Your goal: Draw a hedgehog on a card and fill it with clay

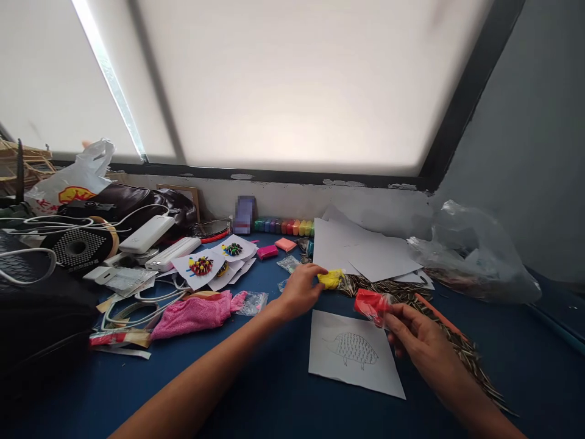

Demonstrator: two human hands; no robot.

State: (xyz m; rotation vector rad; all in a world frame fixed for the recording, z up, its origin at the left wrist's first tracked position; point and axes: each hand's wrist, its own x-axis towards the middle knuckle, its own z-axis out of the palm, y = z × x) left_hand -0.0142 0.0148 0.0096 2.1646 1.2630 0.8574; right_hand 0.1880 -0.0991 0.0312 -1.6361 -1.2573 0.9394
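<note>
My right hand pinches the clear wrapper of a red modelling clay packet, held above the upper right corner of a white sheet with a pencil-drawn hedgehog-like animal. My left hand reaches to a yellow clay packet in clear wrap. Its thumb and forefinger are apart at the packet's left end; whether they press on it is hard to see. Striped sunflower seeds lie in a heap behind the drawing and along its right side, partly hidden by my right hand.
Blank white papers and a clear plastic bag lie at the back right. Pink clay and a row of coloured clay sit farther back. Decorated paper pieces, a pink cloth, cables and power banks crowd the left.
</note>
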